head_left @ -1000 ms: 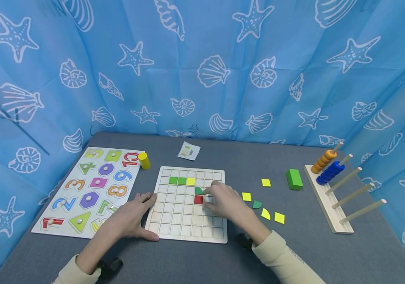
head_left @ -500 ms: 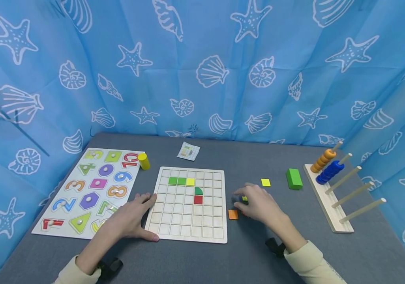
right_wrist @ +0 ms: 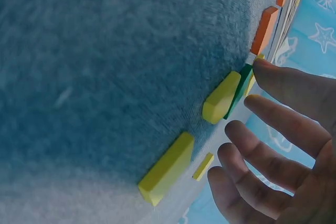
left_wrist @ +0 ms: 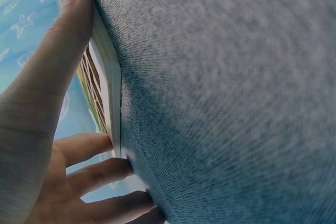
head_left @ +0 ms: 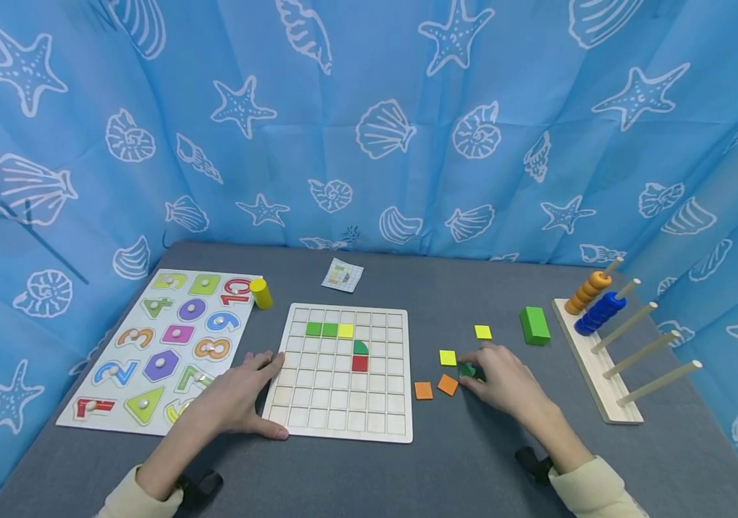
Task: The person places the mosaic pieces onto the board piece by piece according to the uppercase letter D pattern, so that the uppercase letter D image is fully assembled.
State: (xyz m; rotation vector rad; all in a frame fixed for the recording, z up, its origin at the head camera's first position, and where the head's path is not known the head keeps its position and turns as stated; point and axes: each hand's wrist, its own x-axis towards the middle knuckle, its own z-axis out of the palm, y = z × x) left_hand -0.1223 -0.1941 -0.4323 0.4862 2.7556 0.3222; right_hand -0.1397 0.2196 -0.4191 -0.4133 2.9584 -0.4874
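Note:
My left hand [head_left: 239, 397] rests on the lower left corner of the pale wooden grid board [head_left: 324, 417], thumb along its near edge and fingers at its left side. On the board lie two green squares [head_left: 321, 329], a yellow square [head_left: 346, 330], a green quarter-circle tile [head_left: 360, 348] and a red square [head_left: 360, 364]. Right of the board, my right hand [head_left: 501, 378] has thumb and index finger at another green quarter-circle tile [head_left: 466, 370], partly hidden by the fingers; they appear to pinch it. In the right wrist view, a yellow tile [right_wrist: 220, 98] lies beside this green tile [right_wrist: 240, 90].
Two orange squares [head_left: 448, 385] and yellow squares [head_left: 483, 332] lie near the right hand. A green block [head_left: 535, 326] and a peg stand with beads [head_left: 602, 367] stand farther right. Left are a number puzzle [head_left: 162, 345] and yellow cylinder [head_left: 261, 293]; a pattern card [head_left: 342, 275] lies behind.
My right hand has left the board, moving right to the loose green quarter-circle tile. The orange squares it covered now show. My left hand stays at the board's corner.

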